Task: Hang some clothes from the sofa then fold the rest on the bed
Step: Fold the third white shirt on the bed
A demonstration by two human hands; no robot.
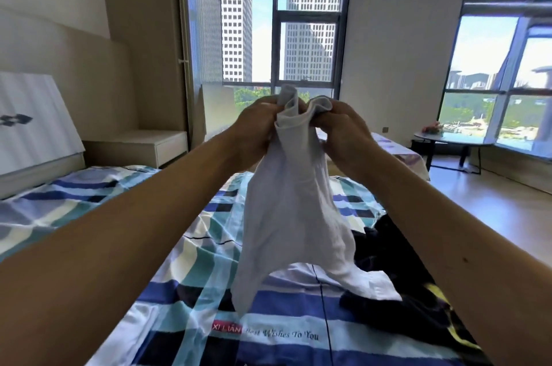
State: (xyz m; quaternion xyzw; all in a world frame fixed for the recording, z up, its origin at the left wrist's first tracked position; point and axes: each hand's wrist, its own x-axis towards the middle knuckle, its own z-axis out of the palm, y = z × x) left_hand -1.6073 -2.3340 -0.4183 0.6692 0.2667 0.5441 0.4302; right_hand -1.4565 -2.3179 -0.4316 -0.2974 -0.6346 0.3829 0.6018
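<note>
White top (292, 210) up in the air, dead centre, bunched at its upper edge, lower corners hanging right down to the bed (149, 246). Left hand (254, 129) and right hand (343, 129) are both clamped on that upper edge at 12 o'clock, close together (tight little bundle up there). To fold it well, I'd say: walk the hands apart along the edge until the shoulders show, shake it flat, then lay it on bare sheet toward 8 o'clock, clear of the dark clothes (403, 276) heaped at 4 o'clock
</note>
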